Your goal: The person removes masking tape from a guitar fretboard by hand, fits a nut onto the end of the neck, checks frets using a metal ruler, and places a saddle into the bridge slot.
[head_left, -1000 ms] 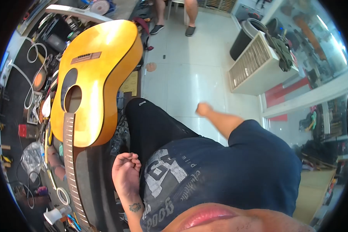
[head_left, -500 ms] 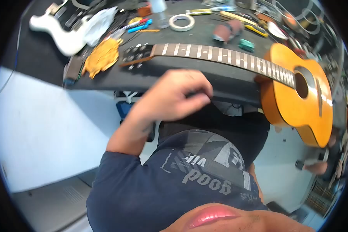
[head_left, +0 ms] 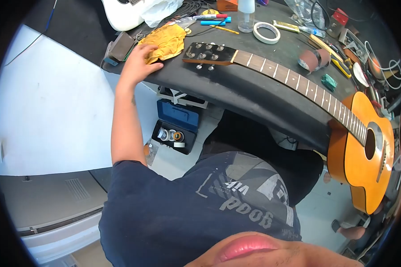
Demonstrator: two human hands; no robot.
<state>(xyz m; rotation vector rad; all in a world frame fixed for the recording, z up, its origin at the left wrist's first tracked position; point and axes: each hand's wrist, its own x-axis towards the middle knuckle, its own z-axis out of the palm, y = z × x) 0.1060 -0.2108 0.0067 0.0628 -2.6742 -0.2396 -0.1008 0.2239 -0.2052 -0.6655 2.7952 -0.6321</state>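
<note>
My left hand (head_left: 139, 63) is at the near edge of the bench, on the left side of a crumpled yellow cloth (head_left: 169, 41). Its fingers touch the cloth, and the thumb stands apart from them. To the right, an acoustic guitar (head_left: 356, 95) lies with its black headstock (head_left: 209, 53) close to the cloth. The long fretted neck (head_left: 294, 80) runs along the bench to the orange-brown body at the right. My right hand cannot be seen.
On the bench are a roll of masking tape (head_left: 266, 33), a clear bottle (head_left: 246, 18), a sandpaper roll (head_left: 314, 60), a green block (head_left: 329, 82) and a white guitar body (head_left: 120, 15). Below stands an open blue toolbox (head_left: 178, 113).
My left hand has moved from in front of the guitar neck out to the left, onto the yellow cloth. The view has shifted, so the guitar appears lower and farther right.
</note>
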